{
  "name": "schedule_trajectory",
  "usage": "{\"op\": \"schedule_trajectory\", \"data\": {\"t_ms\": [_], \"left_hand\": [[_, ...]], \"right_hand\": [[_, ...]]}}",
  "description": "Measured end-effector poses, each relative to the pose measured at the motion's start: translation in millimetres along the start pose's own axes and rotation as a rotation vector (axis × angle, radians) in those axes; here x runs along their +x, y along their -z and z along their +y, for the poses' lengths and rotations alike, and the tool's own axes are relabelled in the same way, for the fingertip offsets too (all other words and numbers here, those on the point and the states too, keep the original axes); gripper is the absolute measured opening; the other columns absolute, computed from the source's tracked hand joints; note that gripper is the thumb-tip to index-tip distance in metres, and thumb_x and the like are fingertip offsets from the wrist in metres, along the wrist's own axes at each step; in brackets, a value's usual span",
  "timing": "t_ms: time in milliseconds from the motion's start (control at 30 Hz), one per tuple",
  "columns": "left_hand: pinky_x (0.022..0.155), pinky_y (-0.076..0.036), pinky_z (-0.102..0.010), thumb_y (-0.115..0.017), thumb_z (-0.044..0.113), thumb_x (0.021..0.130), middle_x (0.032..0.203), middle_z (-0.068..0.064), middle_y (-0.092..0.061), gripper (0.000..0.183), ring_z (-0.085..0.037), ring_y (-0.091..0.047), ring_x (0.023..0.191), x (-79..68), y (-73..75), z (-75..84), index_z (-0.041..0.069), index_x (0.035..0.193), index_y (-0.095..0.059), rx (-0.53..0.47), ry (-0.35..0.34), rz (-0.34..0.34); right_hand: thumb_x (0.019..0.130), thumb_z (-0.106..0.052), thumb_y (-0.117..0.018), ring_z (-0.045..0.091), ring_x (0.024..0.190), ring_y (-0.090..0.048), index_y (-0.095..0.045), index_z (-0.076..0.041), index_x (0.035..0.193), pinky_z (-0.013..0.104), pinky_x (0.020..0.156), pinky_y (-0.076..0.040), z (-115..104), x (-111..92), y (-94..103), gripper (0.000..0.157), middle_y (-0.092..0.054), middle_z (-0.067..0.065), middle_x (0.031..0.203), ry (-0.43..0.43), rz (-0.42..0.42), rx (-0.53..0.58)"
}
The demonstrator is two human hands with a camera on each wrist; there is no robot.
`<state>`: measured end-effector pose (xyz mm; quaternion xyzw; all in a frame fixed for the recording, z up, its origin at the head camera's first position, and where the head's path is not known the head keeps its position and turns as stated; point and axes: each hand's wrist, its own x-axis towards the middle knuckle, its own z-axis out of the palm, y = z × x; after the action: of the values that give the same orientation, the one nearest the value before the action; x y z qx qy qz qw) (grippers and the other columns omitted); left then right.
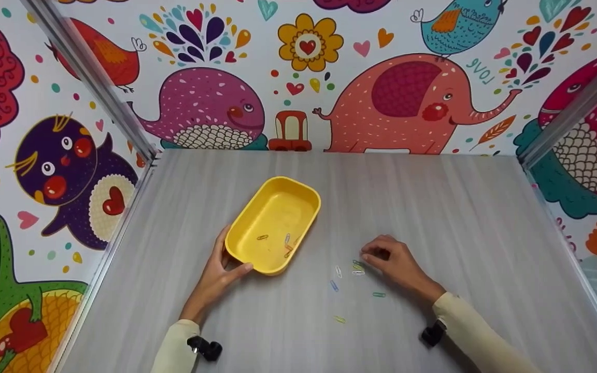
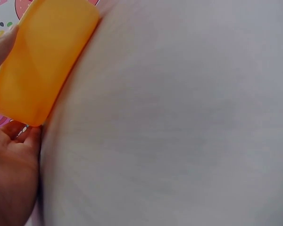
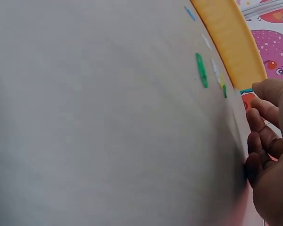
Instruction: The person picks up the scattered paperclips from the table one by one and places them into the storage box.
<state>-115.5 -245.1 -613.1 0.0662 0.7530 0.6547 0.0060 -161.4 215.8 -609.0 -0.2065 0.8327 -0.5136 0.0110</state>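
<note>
My left hand (image 1: 214, 277) grips the near left corner of a yellow plastic bin (image 1: 278, 204), thumb along the near rim and fingers around the side. Inside the bin lie several small paper clips, among them a blue-grey clip (image 1: 287, 238). My right hand (image 1: 399, 261) hovers low over the table, its fingers loosely bent and nothing visible between them. Just left of its fingertips is a small cluster of clips, with a yellow-green paper clip (image 1: 357, 266) and a white paper clip (image 1: 358, 272). In the right wrist view, thumb and index finger stand apart.
Other clips are scattered nearer me: a white clip (image 1: 338, 271), a blue clip (image 1: 334, 285), a green clip (image 1: 379, 295) and a yellow clip (image 1: 339, 319). The grey table (image 1: 433, 202) is bordered by walls with cartoon animals and metal corner posts (image 1: 91, 77).
</note>
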Motion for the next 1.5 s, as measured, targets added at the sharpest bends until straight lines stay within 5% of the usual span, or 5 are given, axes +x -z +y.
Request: {"op": "schedule_trajectory", "data": {"t_ms": [267, 600, 967, 1500], "left_hand": [[0.119, -0.032, -0.013, -0.085, 0.006, 0.095, 0.180, -0.015, -0.025, 0.108, -0.037, -0.032, 0.163, -0.4, 0.1, 1.1, 0.014, 0.178, -0.015, 0.010, -0.003, 0.006], [0.118, -0.034, -0.014, -0.085, 0.007, 0.095, 0.181, -0.014, -0.024, 0.110, -0.036, -0.032, 0.164, -0.6, 0.5, 0.0, 0.014, 0.178, -0.013, 0.012, 0.015, 0.001], [0.117, -0.035, -0.013, -0.085, 0.005, 0.096, 0.181, -0.013, -0.024, 0.109, -0.035, -0.034, 0.162, -0.6, -1.3, 1.9, 0.014, 0.178, -0.014, -0.001, 0.041, 0.008], [0.117, -0.034, -0.012, -0.086, 0.007, 0.095, 0.181, -0.011, -0.023, 0.111, -0.034, -0.032, 0.164, -0.1, -0.9, 0.3, 0.017, 0.178, -0.014, -0.003, 0.048, 0.018]], "right_hand": [[0.097, -0.009, -0.086, 0.023, 0.091, -0.060, -0.086, -0.019, 0.105, 0.023, 0.077, -0.047, 6.6, -5.5, -6.2, 0.013, -0.075, -0.006, 0.102, 0.043, 0.025, -0.001], [0.091, -0.004, -0.090, 0.014, 0.099, -0.059, -0.087, -0.016, 0.102, 0.021, 0.082, -0.047, 9.1, -12.8, -10.4, 0.017, -0.073, -0.010, 0.101, 0.089, 0.049, -0.107], [0.085, 0.004, -0.092, 0.016, 0.090, -0.052, -0.087, -0.011, 0.099, 0.022, 0.073, -0.044, 13.6, -15.5, -16.6, 0.021, -0.069, -0.006, 0.096, 0.210, 0.092, -0.164], [0.086, 0.005, -0.091, 0.014, 0.092, -0.055, -0.087, -0.013, 0.094, 0.022, 0.075, -0.047, 12.6, -15.5, -17.3, 0.019, -0.069, -0.007, 0.095, 0.212, 0.100, -0.174]]}}
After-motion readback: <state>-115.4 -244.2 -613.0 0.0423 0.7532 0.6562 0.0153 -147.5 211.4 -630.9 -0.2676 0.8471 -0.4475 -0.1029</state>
